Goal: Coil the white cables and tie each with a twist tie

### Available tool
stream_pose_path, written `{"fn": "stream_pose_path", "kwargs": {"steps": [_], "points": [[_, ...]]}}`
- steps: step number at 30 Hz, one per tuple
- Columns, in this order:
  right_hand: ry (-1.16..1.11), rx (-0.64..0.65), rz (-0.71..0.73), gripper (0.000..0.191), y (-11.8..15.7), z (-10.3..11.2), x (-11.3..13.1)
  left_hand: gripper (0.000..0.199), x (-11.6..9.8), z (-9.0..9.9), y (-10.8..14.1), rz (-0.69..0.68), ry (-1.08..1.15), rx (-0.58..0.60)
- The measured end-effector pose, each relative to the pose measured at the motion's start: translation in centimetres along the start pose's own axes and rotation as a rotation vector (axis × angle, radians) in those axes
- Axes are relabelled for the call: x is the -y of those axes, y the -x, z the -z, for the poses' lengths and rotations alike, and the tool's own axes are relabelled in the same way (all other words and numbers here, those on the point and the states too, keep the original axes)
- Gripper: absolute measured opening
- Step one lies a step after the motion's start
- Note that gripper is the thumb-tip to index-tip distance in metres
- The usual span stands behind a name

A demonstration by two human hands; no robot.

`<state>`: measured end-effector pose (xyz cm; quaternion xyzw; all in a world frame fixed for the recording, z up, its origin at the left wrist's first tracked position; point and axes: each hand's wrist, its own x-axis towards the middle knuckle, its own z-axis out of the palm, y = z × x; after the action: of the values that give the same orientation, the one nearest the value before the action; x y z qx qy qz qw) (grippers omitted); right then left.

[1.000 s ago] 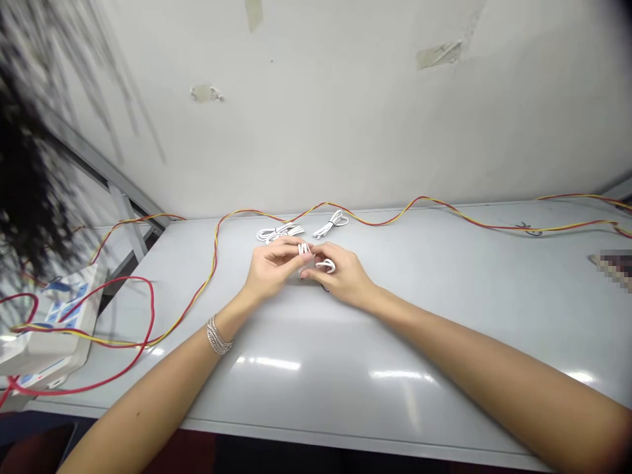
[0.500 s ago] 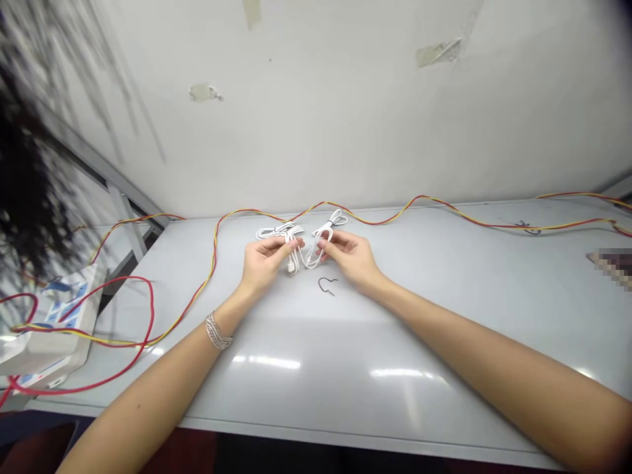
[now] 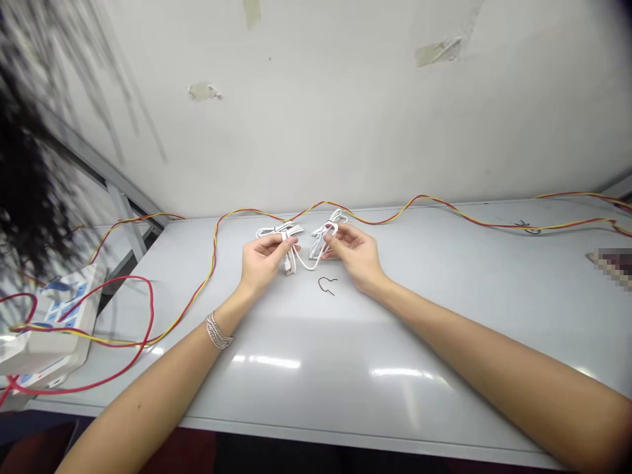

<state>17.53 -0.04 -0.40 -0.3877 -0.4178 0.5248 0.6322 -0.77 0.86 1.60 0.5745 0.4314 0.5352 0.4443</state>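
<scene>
My left hand (image 3: 264, 258) pinches a white cable (image 3: 309, 265) between thumb and fingers, and a small connector end (image 3: 288, 266) hangs below the fingers. A white coiled bundle (image 3: 279, 231) lies just past this hand. My right hand (image 3: 355, 253) holds the same-looking white cable at a second coil (image 3: 326, 232), though the grip is partly hidden by the fingers. A slack loop of cable sags between my hands. A thin black twist tie (image 3: 326, 285) lies on the table just below them.
A red-and-yellow twisted wire (image 3: 395, 214) snakes along the back of the grey table (image 3: 316, 368). A white power strip (image 3: 49, 336) with red wires sits at the left edge. Blurred dark hair (image 3: 24, 171) covers the upper left. A pixelated patch (image 3: 612, 266) lies at the right.
My hands have drawn further apart, the right one moving right. The cable between them now hangs in a longer, wider loop, and the connector end shows lower under my left fingers.
</scene>
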Motion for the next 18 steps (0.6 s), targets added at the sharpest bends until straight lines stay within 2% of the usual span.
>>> {"fn": "stream_pose_path", "kwargs": {"steps": [8,13,18], "points": [[0.220,0.104,0.080,0.038,1.11,-0.18,-0.75,0.011,-0.73,-0.44,0.91,-0.164,-0.005,0.255],[0.171,0.214,0.060,0.047,1.06,-0.28,-0.50,0.013,-0.63,-0.34,0.88,-0.157,-0.038,0.246],[0.120,0.243,0.051,0.042,0.99,-0.27,-0.65,0.013,-0.52,-0.24,0.64,-0.159,-0.068,0.237]]}}
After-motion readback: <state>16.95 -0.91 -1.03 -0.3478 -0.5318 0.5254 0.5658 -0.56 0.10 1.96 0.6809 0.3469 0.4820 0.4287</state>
